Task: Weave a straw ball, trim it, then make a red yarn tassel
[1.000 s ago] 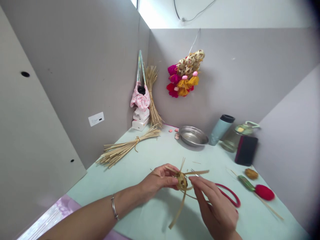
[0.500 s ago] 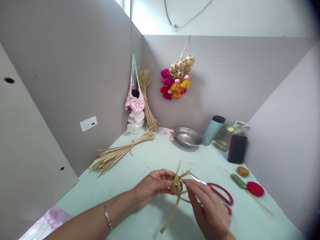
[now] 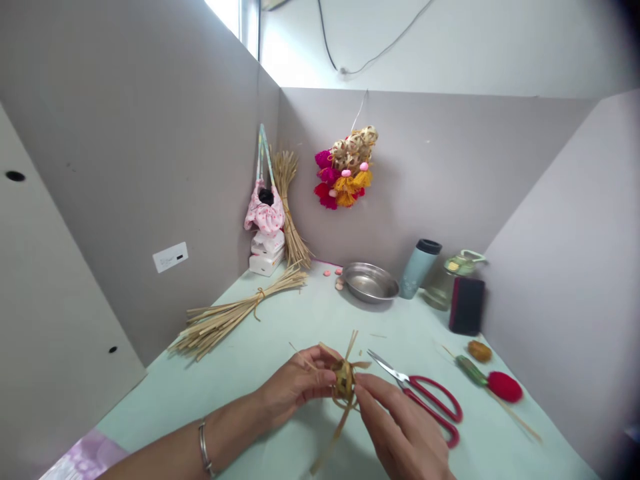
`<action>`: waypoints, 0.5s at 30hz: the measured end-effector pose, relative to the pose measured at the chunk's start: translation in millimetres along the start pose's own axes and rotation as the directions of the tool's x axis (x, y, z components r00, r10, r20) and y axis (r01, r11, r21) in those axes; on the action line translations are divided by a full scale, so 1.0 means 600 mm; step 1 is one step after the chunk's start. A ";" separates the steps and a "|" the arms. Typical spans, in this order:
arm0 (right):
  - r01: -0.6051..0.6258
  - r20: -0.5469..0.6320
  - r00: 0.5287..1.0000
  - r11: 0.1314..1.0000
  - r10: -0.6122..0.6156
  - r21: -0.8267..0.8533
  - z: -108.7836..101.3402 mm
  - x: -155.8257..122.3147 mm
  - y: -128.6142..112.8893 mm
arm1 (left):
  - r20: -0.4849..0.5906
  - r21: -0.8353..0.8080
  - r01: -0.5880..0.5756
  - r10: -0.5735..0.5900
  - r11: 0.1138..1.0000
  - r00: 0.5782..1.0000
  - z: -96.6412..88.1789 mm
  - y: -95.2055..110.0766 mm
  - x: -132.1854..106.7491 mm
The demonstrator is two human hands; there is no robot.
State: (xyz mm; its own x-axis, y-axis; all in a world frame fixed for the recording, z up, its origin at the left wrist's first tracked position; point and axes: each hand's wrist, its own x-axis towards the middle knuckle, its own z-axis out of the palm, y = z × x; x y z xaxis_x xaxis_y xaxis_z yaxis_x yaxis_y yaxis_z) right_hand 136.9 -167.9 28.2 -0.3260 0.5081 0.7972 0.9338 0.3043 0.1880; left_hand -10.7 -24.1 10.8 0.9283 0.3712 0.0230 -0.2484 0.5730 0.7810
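Note:
A small woven straw ball with loose strips sticking up and trailing down is held between both hands over the pale green table. My left hand pinches the ball from the left, a bracelet on its wrist. My right hand comes in from the lower right, its fingertips closed on the ball's strips. Red-handled scissors lie on the table just right of the hands.
A tied bundle of straw strips lies at the left. At the back stand a metal bowl, a tumbler, a glass jar and a black box. Red and green pincushion-like items lie right. Tasselled ornaments hang on the wall.
The view has tilted up and shifted. The long strip that stuck out to the right has been drawn in, and my right hand has closed in on the ball.

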 end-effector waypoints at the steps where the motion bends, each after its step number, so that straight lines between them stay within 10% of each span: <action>1: -0.003 0.002 1.000 1.000 0.003 0.002 -0.001 0.002 0.001 | -0.004 0.001 -0.002 0.002 1.000 1.000 0.000 0.000 0.000; 11: -0.082 0.095 0.992 0.996 0.084 -0.027 -0.026 0.023 -0.017 | 0.026 -0.031 -0.019 0.020 0.999 0.999 -0.006 0.000 0.000; 15: -0.082 -0.092 0.993 0.995 0.076 -0.058 -0.014 0.016 -0.014 | 0.009 -0.021 -0.002 0.002 1.000 1.000 -0.005 -0.002 0.000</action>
State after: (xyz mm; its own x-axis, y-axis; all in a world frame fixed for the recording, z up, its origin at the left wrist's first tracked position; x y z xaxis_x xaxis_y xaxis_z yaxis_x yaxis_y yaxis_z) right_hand 127.3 -172.5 39.1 -0.2389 0.4538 0.8585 0.9644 0.2144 0.1551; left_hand -11.2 -22.6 7.9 0.9302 0.3659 0.0296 -0.2557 0.5878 0.7675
